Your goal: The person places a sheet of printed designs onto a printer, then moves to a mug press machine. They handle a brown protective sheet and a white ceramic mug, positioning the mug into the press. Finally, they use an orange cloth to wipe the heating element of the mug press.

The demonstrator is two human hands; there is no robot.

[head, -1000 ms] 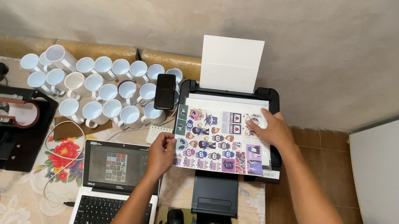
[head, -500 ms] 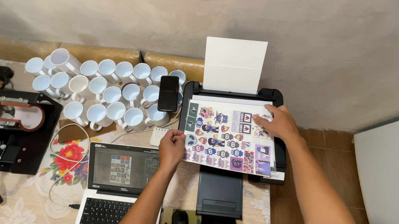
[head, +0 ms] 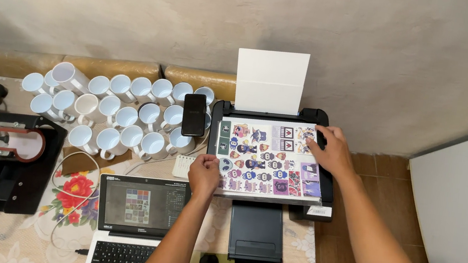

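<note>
A table covered by a pale floral cloth (head: 299, 250) is seen from above, pushed against a rough plaster wall. On its right end a black inkjet printer (head: 326, 193) is set, with blank white paper (head: 270, 81) stood upright in the rear feed and a dark output tray (head: 256, 232) extended toward the near edge. Across the printer's top a printed sheet of small colourful cartoon figures (head: 267, 157) is held flat; its long axis is laid left to right, parallel to the wall edge. The sheet's near-left corner is pinched by the left hand (head: 205, 173), while its far-right corner is pressed under the spread fingers of the right hand (head: 332, 150). At the near edge an open black laptop (head: 139, 222) is placed, left of the tray. Near the left edge a black mug heat press (head: 7, 158) is found. Along the wall edge a cluster of white ceramic mugs (head: 120, 115) is grouped, with a black smartphone (head: 194, 115) laid beside them.
</note>
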